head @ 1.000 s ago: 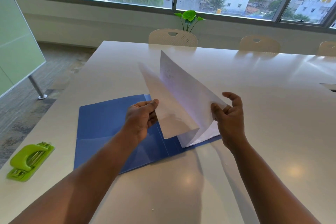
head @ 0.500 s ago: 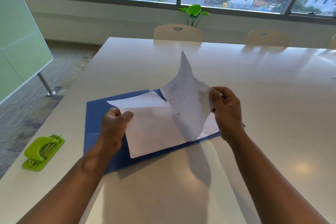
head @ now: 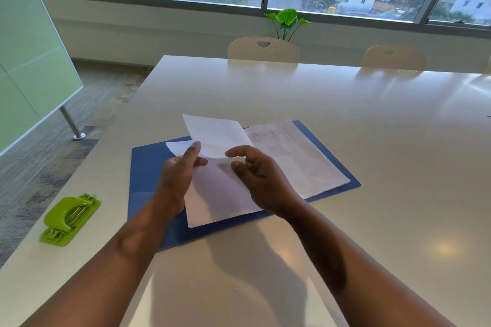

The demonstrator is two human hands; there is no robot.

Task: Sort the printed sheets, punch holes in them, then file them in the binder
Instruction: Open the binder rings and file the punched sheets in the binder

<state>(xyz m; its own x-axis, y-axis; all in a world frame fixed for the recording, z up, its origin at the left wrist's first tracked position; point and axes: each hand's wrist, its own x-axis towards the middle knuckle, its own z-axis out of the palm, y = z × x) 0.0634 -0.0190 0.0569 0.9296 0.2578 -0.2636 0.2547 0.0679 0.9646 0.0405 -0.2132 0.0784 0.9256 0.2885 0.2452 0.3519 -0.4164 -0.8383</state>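
A blue binder [head: 148,167] lies open on the white table [head: 345,119]. A stack of printed sheets [head: 297,159] rests flat on its right half. A blank-backed sheet [head: 218,202] lies turned over the middle and left half. Above it, another sheet [head: 215,133] stands partly lifted. My left hand [head: 178,175] pinches the near edge of this lifted sheet between thumb and forefinger. My right hand [head: 260,175] hovers over the binder's middle with fingers curled and apart, holding nothing. The binder's rings are hidden behind paper and hands.
A green hole punch [head: 70,218] sits near the table's left edge. Two cream chairs [head: 263,49] [head: 394,57] stand at the far side, with a potted plant [head: 288,20] behind. A glass board on a metal leg [head: 70,125] stands left of the table.
The sheets held up in the air have come down and turned leftward over the binder. My right hand has let go of its sheet, and the right stack now lies flat.
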